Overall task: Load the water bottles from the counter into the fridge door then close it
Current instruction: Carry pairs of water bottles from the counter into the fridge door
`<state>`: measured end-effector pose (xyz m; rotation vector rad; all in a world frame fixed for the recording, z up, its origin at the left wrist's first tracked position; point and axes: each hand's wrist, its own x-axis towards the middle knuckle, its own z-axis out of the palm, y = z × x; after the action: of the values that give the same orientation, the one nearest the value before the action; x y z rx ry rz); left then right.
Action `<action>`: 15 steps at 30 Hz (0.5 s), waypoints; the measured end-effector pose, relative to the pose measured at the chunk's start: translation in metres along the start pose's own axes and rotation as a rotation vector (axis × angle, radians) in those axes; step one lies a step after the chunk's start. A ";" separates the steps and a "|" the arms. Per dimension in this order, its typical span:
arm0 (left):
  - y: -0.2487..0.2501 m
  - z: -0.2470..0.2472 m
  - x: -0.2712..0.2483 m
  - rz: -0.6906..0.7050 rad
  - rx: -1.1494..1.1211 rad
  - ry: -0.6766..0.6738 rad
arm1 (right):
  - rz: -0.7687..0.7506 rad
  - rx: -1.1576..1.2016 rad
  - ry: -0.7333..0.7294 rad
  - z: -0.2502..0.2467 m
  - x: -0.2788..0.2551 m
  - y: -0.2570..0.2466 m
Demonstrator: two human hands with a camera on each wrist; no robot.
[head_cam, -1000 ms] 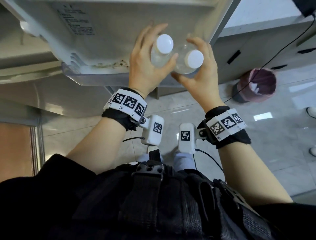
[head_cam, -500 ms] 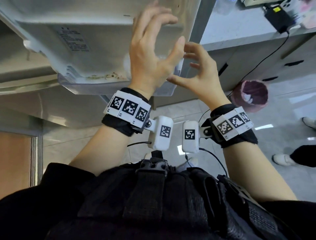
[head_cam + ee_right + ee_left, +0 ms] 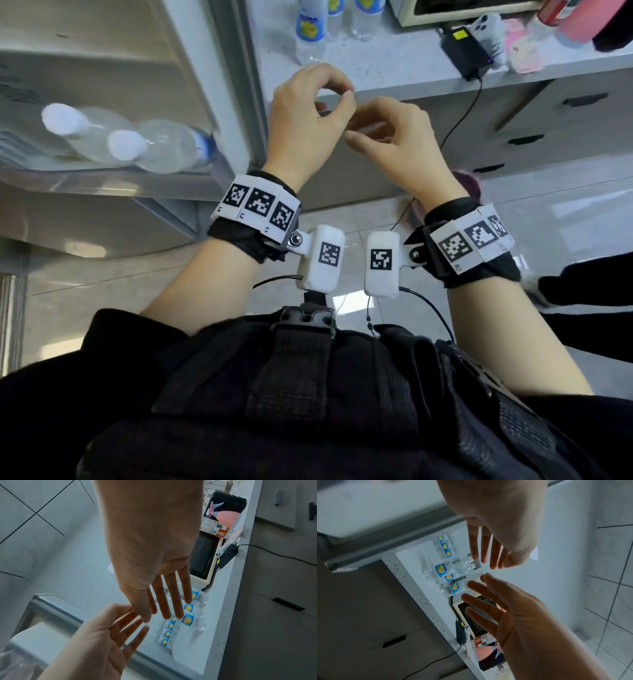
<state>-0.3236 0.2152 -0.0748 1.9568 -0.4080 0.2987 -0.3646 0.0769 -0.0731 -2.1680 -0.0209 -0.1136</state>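
Swinging back to the worktop (image 3: 394,65): both hands (image 3: 308,113) (image 3: 394,137) were empty, fingers loose; two bottles (image 3: 150,144) sat in the door shelf (image 3: 102,181), more waited (image 3: 443,570).

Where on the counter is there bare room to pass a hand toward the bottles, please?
The counter is bare along its front edge, between the water bottles and the black charger. It is crowded behind, around the appliance, and rightward beyond the charger.

head cam downward, wrist cams share counter (image 3: 412,574)
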 end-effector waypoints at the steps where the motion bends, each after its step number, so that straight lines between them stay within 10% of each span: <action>1: 0.001 0.011 0.002 -0.021 0.003 -0.006 | 0.014 0.003 0.008 -0.009 0.001 0.009; 15: -0.042 0.106 0.118 -0.303 0.110 0.064 | 0.132 0.084 0.074 -0.070 0.124 0.098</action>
<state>-0.1964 0.1162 -0.1065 2.0765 -0.0510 0.1901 -0.2401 -0.0391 -0.1033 -2.0734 0.1566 -0.1147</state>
